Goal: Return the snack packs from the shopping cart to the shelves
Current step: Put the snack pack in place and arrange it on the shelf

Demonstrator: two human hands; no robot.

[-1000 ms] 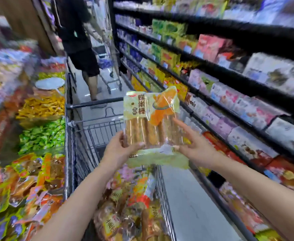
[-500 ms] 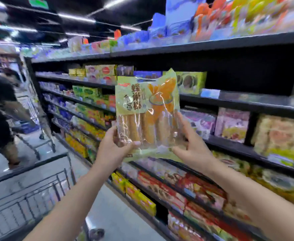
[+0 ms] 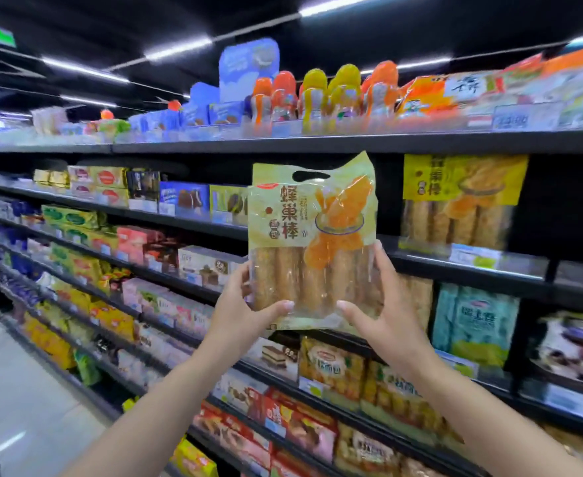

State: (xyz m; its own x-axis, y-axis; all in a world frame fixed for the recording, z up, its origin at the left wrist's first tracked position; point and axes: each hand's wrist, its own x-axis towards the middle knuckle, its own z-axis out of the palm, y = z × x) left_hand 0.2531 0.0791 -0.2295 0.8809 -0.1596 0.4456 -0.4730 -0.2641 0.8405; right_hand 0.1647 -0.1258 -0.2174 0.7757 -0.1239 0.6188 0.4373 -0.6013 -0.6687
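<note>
A pale green and orange snack pack [image 3: 312, 242] of long bread sticks is upright in front of the shelves, held at its lower corners. My left hand [image 3: 242, 313] grips its bottom left edge with the thumb across the front. My right hand [image 3: 383, 315] grips the bottom right edge the same way. A matching pack [image 3: 462, 201] stands on the second shelf [image 3: 431, 263] to the right, with a dark gap between it and the held pack. The shopping cart is out of view, apart from a blurred dark edge at the far left.
Black shelves run from left to right, filled with boxes and bags. The top shelf [image 3: 317, 142] carries blue boxes and orange and yellow bottles. A teal bag [image 3: 476, 321] stands on the third shelf. Pale aisle floor [image 3: 25, 401] lies at the lower left.
The view has swung up and right from the cart to the shelves. Both hands have raised the pack up to the second shelf, near the matching pack.
</note>
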